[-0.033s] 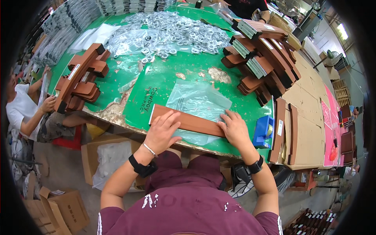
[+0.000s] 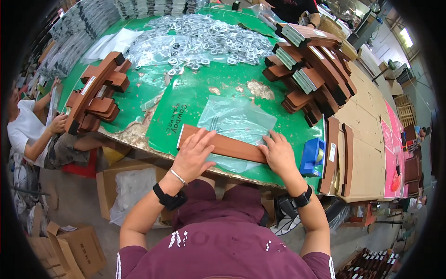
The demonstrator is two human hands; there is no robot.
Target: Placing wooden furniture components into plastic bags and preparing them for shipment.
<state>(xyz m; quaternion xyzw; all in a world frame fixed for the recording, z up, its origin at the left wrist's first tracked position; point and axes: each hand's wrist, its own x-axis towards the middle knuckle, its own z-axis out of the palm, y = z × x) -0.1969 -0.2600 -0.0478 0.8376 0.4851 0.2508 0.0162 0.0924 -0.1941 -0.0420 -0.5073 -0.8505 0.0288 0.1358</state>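
Note:
A brown wooden board (image 2: 237, 149) lies crosswise near the front edge of the green-topped table. Partly under it spreads a clear plastic bag (image 2: 237, 116), reaching away from me. My left hand (image 2: 191, 156) rests over the board's left part, fingers stretched across its top and thumb toward the near edge. At the right end lies my right hand (image 2: 280, 156), its fingers spread onto the plastic and its thumb by the board. That end of the board is hidden by the hand.
A blue tape dispenser (image 2: 312, 157) stands right of my right hand, beside two brown slats (image 2: 330, 153). Stacked brown wooden pieces (image 2: 320, 65) rise at the far right, another stack (image 2: 95, 93) at left. Metal rings (image 2: 200, 39) are heaped behind. A person (image 2: 32, 125) sits at left.

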